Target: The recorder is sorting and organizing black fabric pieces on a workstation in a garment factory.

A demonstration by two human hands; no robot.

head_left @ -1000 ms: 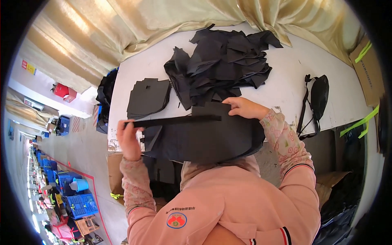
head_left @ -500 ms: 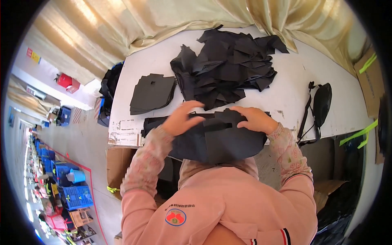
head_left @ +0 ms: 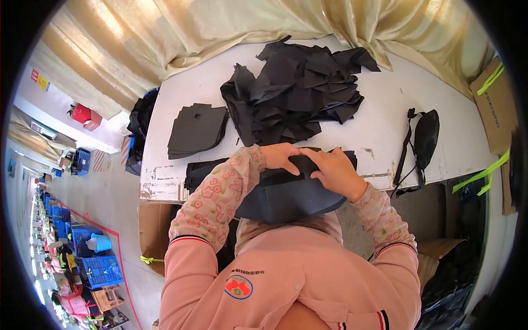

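My left hand (head_left: 279,157) and my right hand (head_left: 332,171) meet on top of a dark rounded fabric panel (head_left: 286,198) that hangs over the near edge of the white table (head_left: 379,126). Both hands press and pinch a black strap running across the panel's top. Under the panel lies a flat stack of similar black pieces (head_left: 204,169). Both sleeves are pink with a flower print.
A big heap of black fabric cut pieces (head_left: 300,93) lies mid-table, a neat stack of black panels (head_left: 196,129) to its left, a finished black waist bag (head_left: 424,135) at the right. Beige curtain behind. Cardboard boxes (head_left: 154,231) stand below the table; blue crates sit far left.
My left hand came in from the panel's left end to its middle, beside my right hand. The panel slid a little toward me over the table edge.
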